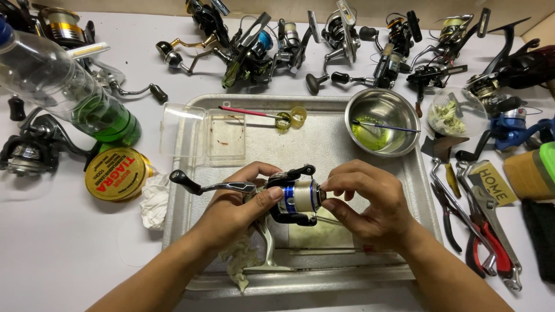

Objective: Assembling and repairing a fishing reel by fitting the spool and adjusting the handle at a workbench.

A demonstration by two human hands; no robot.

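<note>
White worktable crowded with reels; over metal tray (pixel 191 231), spinning reel (pixel 289 199) gripped by left hand (pixel 237 211) at body, right hand (pixel 370 205) pinching spool front. Probably rigid, light, greasy-slick; best held by body.

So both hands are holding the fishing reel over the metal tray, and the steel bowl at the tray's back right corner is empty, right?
Not quite. The head view shows the steel bowl holds yellow-green liquid with a thin brush resting across it. The rest stands: left hand and right hand hold the fishing reel over the metal tray.
</note>
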